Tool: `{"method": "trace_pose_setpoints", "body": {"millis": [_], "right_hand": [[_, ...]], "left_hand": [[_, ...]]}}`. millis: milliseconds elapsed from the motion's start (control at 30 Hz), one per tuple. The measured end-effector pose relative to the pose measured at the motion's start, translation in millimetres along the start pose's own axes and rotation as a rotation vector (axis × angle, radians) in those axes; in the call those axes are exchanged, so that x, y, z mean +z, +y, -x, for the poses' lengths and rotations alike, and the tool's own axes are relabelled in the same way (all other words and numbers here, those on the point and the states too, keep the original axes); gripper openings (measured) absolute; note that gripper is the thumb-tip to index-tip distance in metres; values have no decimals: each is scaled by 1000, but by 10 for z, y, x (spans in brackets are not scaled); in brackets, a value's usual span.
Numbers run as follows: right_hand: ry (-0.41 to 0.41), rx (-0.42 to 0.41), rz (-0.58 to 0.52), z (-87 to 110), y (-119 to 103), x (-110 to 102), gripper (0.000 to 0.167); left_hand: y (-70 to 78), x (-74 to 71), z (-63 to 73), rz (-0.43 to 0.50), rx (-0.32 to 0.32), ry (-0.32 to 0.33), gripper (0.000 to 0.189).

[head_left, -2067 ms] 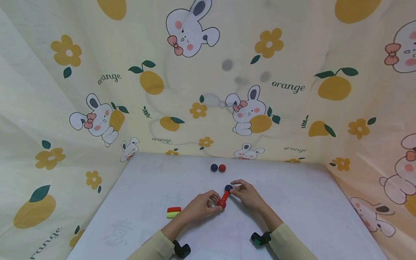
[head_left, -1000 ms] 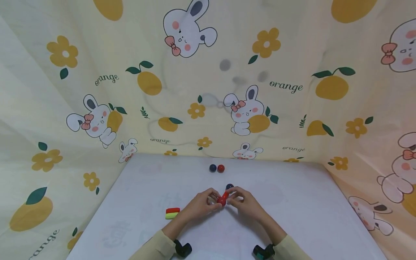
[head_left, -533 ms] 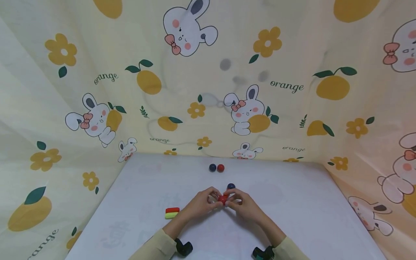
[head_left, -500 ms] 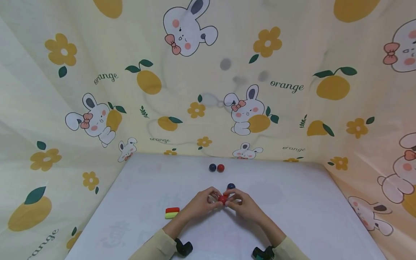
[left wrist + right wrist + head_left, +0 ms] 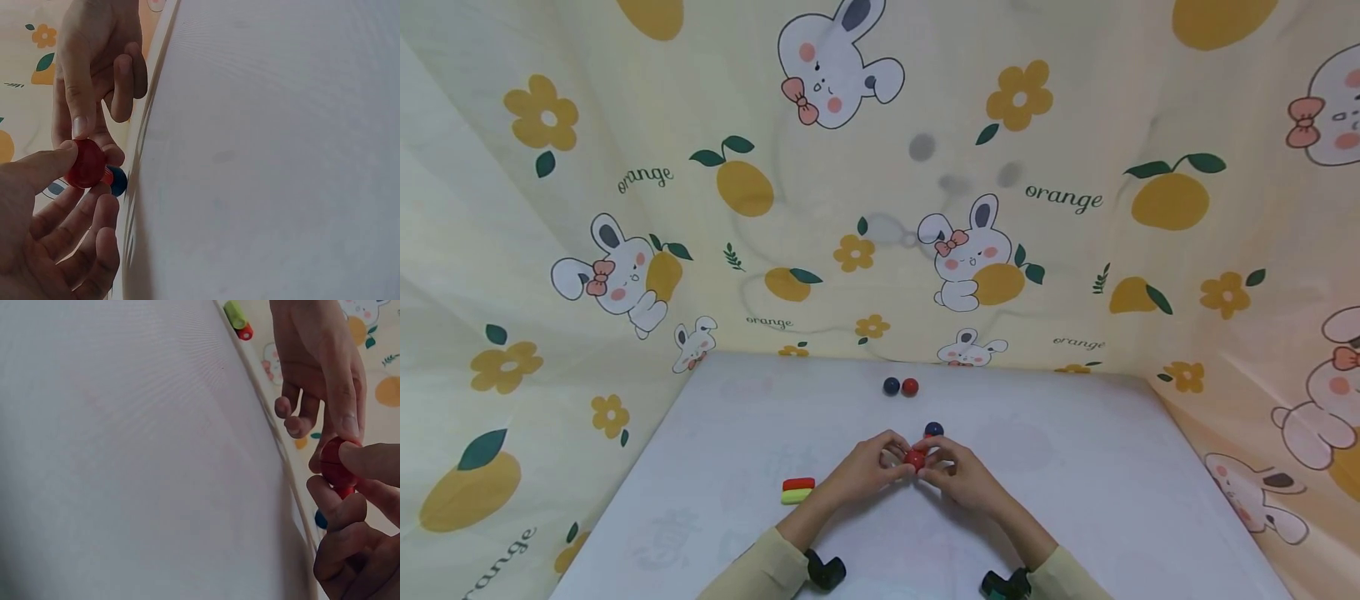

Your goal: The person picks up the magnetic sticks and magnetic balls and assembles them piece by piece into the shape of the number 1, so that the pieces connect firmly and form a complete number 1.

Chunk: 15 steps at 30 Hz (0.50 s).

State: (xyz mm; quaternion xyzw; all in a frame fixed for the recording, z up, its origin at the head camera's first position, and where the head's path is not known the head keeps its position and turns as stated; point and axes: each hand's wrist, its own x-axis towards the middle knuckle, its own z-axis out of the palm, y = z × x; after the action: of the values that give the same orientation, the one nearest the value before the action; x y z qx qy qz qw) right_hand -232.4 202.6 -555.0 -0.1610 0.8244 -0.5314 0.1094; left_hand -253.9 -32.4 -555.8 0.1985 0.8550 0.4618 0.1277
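A red ball (image 5: 914, 460) sits between my two hands at the middle of the table. A short red stick (image 5: 343, 490) joins it to a dark blue ball (image 5: 933, 429), which shows just beyond my right fingers. My left hand (image 5: 863, 472) pinches the red ball from the left, thumb on its near side. From the other side my right hand (image 5: 964, 477) grips the same ball, its thumb pressed on it in the right wrist view and its fingers beside the stick. In the head view those fingers hide most of the stick.
Farther back on the white table (image 5: 1075, 467) lie a loose dark blue ball (image 5: 891, 386) and a loose red ball (image 5: 910, 387), side by side. A red stick (image 5: 798, 483) and a yellow-green stick (image 5: 795, 497) lie left of my left hand. A patterned curtain (image 5: 880, 167) stands behind.
My right hand has moved from the blue ball down to the red ball. The joined piece has shifted slightly away from me. In the last half second hardly anything differs.
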Motion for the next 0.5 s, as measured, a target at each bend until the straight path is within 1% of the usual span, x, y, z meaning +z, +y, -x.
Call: {"method": "trace_pose_setpoints", "body": {"millis": [200,500], "right_hand": [[0,26,-5,-9,7,13,41],[-1,25,9,-31,39,21,40]], "left_hand": [[1,6,2,7,-1,7,28],[12,-6,12,14,-9,8,28]]}}
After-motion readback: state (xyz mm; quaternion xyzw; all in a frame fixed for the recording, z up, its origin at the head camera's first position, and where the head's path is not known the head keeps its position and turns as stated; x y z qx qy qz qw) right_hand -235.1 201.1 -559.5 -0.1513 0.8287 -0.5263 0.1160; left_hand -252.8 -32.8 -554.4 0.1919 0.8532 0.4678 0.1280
